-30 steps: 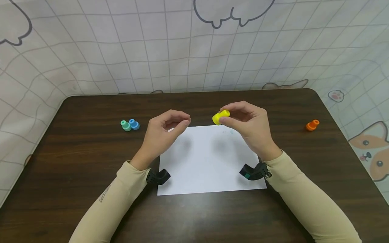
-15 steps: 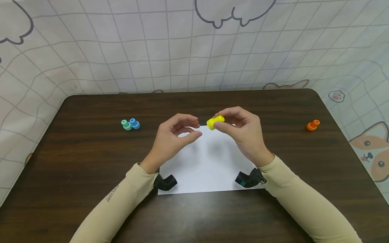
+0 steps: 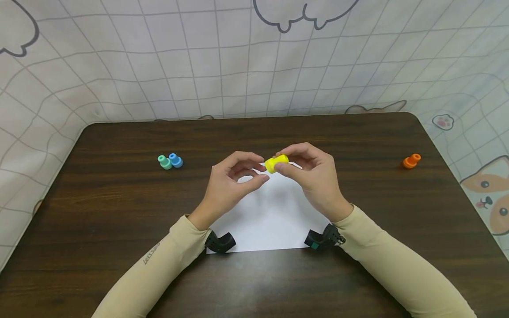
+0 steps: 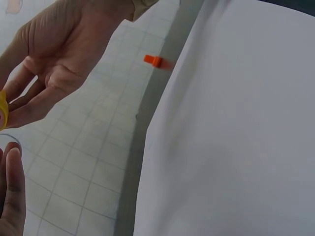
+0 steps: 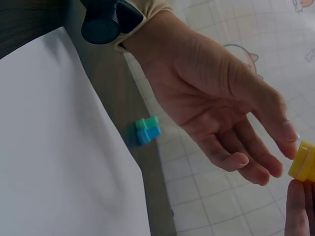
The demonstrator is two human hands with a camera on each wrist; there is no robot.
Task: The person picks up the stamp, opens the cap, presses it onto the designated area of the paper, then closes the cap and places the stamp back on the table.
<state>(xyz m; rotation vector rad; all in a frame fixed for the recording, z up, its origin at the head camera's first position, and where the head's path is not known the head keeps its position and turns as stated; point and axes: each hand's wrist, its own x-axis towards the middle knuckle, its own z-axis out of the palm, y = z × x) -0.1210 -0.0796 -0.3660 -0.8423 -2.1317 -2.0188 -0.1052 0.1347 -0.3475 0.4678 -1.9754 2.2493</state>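
A small yellow peg-shaped piece, with a wide end and a narrower knob, is held above the sheet of white paper. My right hand pinches its knob between thumb and fingers, the wide end turned to the left. My left hand is raised opposite, fingers loosely bent and parted from the thumb, fingertips right beside the wide end. The right wrist view shows the yellow piece at its right edge, just past the left thumb. In the left wrist view only a sliver of the piece shows.
A mint green piece and a blue piece of similar shape stand side by side at the left on the dark wooden table. An orange piece stands at the right. Behind the table hangs a checked cloth.
Both hands have drawn together: the right moved left and slightly nearer with the yellow piece, the left moved right toward it. The left thumb and fingers have spread apart.
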